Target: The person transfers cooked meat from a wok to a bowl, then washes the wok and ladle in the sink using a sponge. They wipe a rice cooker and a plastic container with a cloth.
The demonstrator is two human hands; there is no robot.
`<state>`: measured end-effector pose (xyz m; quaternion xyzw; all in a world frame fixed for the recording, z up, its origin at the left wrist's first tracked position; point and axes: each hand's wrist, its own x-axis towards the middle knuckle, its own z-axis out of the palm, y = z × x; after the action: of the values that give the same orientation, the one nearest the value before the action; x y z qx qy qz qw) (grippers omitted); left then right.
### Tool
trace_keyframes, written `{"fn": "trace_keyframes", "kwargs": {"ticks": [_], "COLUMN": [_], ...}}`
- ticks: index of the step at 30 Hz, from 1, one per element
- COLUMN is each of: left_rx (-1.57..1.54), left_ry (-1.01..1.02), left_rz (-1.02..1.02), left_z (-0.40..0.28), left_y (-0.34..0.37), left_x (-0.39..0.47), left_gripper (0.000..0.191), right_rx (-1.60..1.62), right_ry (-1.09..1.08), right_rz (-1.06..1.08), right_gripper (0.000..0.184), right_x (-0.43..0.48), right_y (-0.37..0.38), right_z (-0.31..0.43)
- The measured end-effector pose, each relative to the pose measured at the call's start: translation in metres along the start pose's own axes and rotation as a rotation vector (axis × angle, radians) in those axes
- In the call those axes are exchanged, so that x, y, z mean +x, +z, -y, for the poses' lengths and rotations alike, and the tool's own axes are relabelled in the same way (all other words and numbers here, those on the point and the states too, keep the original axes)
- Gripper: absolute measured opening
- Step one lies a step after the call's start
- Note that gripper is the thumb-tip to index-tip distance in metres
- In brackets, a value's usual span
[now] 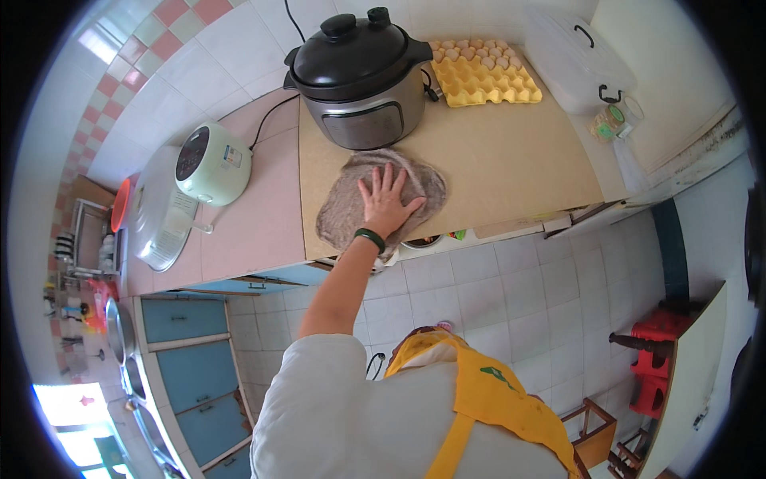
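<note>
My left hand (386,200) lies palm down with spread fingers on a grey-brown cloth (344,206). A dark green bangle is around its wrist. The cloth rests partly bunched on the tan board of the counter, its lower edge hanging over the front. Just behind it stands a grey electric pressure cooker (365,114) with a black lid. A yellow egg tray (485,84), with eggs in its back rows, sits to the right of the cooker. My right hand is out of view.
A pale green rice cooker (212,164) and a clear plastic cover (155,203) stand on the left counter. A lidded translucent box (574,60) and a jar (605,123) are at the right. A wooden stool (592,431) and red plastic stools (649,383) are at lower right.
</note>
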<state>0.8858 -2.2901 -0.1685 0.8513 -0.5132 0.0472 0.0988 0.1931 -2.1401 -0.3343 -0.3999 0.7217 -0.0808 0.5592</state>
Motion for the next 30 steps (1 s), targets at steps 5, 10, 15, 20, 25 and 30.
{"fn": "trace_keyframes", "kwargs": {"ticks": [5,10,15,20,25,30], "left_rx": [-0.022,-0.045,-0.062,-0.076,-0.137,-0.153], "left_ry": [0.020,0.058,0.122,0.204,0.364,0.566], "left_rz": [0.007,0.019,0.052,0.088,0.146,0.114], "left_z": [-0.031,-0.058,-0.092,-0.128,-0.171,-0.176], "left_y": [0.011,0.022,0.028,0.030,0.024,0.025], "left_x": [0.028,0.050,0.064,0.069,0.060,0.046], "left_gripper": [0.083,0.077,0.076,0.076,0.078,0.081], "right_rx": [-0.127,-0.089,-0.087,-0.002,-0.056,-0.087], "right_ry": [-0.024,-0.017,-0.057,0.026,0.034,0.023], "right_rz": [-0.007,-0.024,-0.031,-0.063,-0.060,-0.055], "right_gripper": [0.027,0.028,0.028,0.028,0.027,0.027], "right_x": [0.024,0.027,0.021,0.028,0.045,0.056], "right_y": [0.002,-0.006,-0.005,0.002,-0.004,-0.010], "right_z": [-0.037,-0.033,-0.038,-0.033,0.001,0.026]}}
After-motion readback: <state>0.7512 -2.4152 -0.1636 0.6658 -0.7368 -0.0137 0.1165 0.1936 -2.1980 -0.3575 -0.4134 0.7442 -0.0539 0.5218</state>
